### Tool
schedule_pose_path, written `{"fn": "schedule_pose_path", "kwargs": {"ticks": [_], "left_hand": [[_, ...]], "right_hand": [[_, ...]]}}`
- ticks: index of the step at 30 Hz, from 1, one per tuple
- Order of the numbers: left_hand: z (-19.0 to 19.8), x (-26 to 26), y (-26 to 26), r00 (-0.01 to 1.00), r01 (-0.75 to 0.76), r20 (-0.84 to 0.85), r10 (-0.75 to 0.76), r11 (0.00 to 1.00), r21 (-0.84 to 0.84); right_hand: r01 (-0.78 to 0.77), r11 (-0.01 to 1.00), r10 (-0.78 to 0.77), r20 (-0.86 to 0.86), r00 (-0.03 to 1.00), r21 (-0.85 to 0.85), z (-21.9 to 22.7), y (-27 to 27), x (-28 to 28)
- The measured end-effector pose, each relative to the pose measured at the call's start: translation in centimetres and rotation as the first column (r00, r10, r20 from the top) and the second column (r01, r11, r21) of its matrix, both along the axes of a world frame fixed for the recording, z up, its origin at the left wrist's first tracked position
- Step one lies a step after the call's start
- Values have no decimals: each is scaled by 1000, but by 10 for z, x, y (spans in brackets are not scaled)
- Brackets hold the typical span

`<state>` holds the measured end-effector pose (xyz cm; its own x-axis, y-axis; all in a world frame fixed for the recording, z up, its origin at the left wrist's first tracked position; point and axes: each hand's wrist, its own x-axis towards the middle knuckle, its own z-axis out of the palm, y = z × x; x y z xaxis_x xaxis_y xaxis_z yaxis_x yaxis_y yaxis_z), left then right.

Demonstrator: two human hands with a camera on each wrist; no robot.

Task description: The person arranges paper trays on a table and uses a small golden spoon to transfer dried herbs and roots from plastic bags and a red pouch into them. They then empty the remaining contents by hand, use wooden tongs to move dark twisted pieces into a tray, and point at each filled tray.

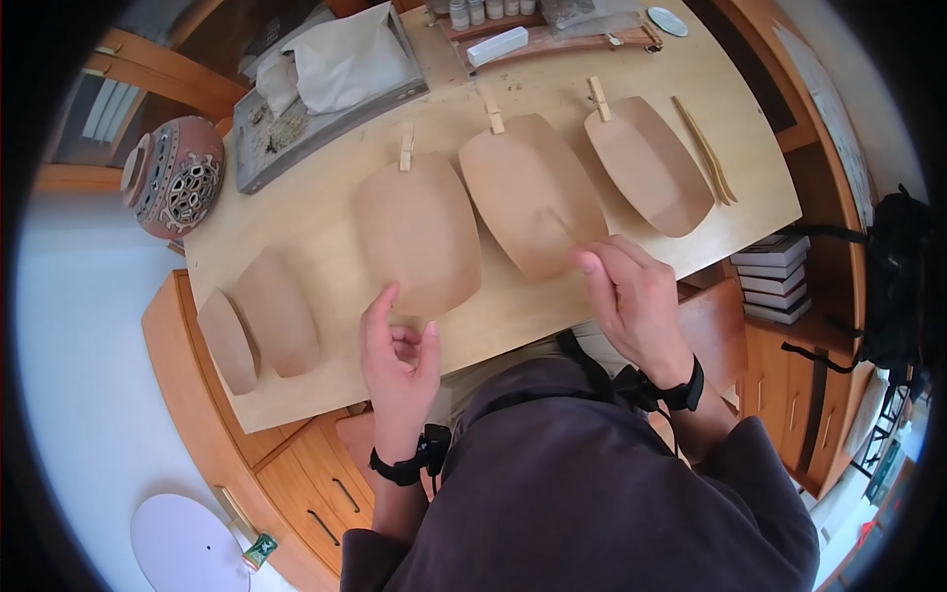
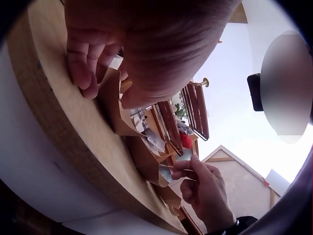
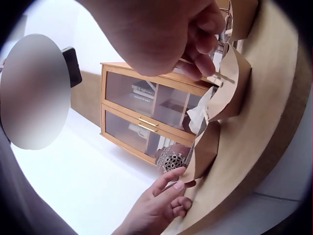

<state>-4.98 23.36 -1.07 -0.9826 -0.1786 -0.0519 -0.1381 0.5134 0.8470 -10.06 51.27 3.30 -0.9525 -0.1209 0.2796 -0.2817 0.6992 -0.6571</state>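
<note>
Three brown paper trays stand in a row on the table: a left tray (image 1: 419, 232), a middle tray (image 1: 533, 187) and a right tray (image 1: 646, 163). Each has a wooden clothespin (image 1: 406, 148) at its far end. My right hand (image 1: 636, 301) pinches a thin stick (image 3: 226, 78), whose free end points over the middle tray. My left hand (image 1: 400, 345) is at the near end of the left tray, fingers loosely bent and thumb apart from the index finger. Its fingertips are right at the tray's edge.
Two flat brown pieces (image 1: 276, 311) lie at the table's left. A grey tray (image 1: 395, 96) with white cloth stands at the back, near a patterned pot (image 1: 176, 178). Wooden tweezers (image 1: 705, 153) lie at the right; small jars (image 1: 476, 12) and a white box (image 1: 498, 46) sit behind.
</note>
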Motion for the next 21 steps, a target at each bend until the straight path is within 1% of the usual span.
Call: {"fn": "schedule_pose_path", "kwargs": {"ticks": [1, 2, 4, 5, 7, 10, 11, 14, 17, 20, 21], "left_hand": [[0, 1, 0, 1000, -1, -5, 1, 1000, 4], [0, 1, 0, 1000, 0, -12, 0, 1000, 9], [7, 0, 2, 999, -27, 31, 26, 999, 31], [9, 0, 3, 998, -38, 54, 36, 998, 42], [10, 0, 3, 999, -35, 43, 33, 999, 36], [7, 0, 1, 1000, 4, -6, -4, 1000, 7], [6, 0, 1, 999, 22, -28, -22, 1000, -8], [9, 0, 0, 1000, 19, -20, -18, 999, 39], [13, -2, -4, 1000, 4, -19, -3, 999, 42], [17, -5, -5, 998, -6, -56, 3, 999, -50], [20, -6, -5, 995, 3, -94, -15, 993, -122]], "right_hand": [[14, 1000, -14, -9, 1000, -28, 4, -3, 1], [-27, 998, 24, -43, 999, -51, 6, -5, 0], [-105, 990, 94, -114, 989, -93, 9, -10, 0], [-151, 984, 137, -141, 980, -95, 7, -15, 1], [-243, 966, 221, -195, 956, -94, 2, -31, 3], [-375, 927, 372, -116, 921, -3, 1, -49, 4], [-380, 924, 381, -73, 922, 28, 0, -54, 5], [-397, 915, 400, -37, 916, 77, -4, -62, 2], [-384, 923, 384, -73, 921, 6, 3, -59, 1], [-310, 945, 293, -148, 944, -103, 16, -48, -2], [-262, 957, 243, -153, 958, -123, 15, -44, -2]]}}
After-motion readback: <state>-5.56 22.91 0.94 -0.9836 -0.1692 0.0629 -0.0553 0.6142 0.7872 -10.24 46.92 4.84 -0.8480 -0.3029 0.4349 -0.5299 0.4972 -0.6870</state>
